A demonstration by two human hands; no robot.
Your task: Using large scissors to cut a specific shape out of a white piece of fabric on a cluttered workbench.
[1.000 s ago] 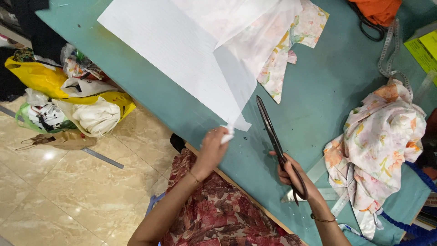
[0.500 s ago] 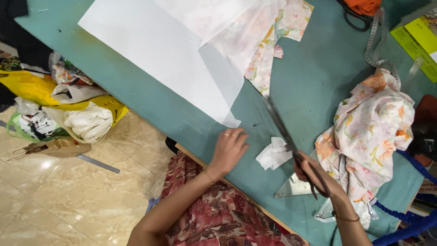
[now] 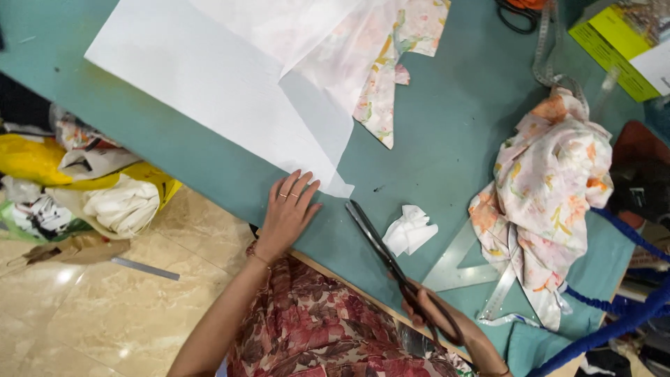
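Step in hand, as judged: cutting of a white sheet, paused between cuts. The left hand (image 3: 287, 209), lower centre of the frame, lies flat and unclenched, fingers spread, on the near corner of the large white sheet (image 3: 216, 91); it grips nothing, only presses the sheet to the table (image 3: 447, 126). The right hand (image 3: 447, 322), at the lower right edge, is clenched through the handles of the long scissors (image 3: 380, 244). The blades lie low over the table, apparently closed or nearly so, tips pointing up-left toward the sheet's corner and just short of it, not touching.

Next move, as judged: blades must part and meet the sheet's edge squarely while the left hand keeps it flat and clear of the cut line. The fingers sit near that corner, so care is needed there.

Sheet: white, thin, matte, with straight cut edges; it spans from the upper left to the centre, ending in a pointed corner under the left hand. A second white layer overlaps it at top centre.

Around: a crumpled white scrap (image 3: 410, 229) just right of the blades; a clear set square (image 3: 474, 269) at lower right; a heap of floral fabric (image 3: 551, 188) at right; a floral piece (image 3: 391, 77) at top centre.
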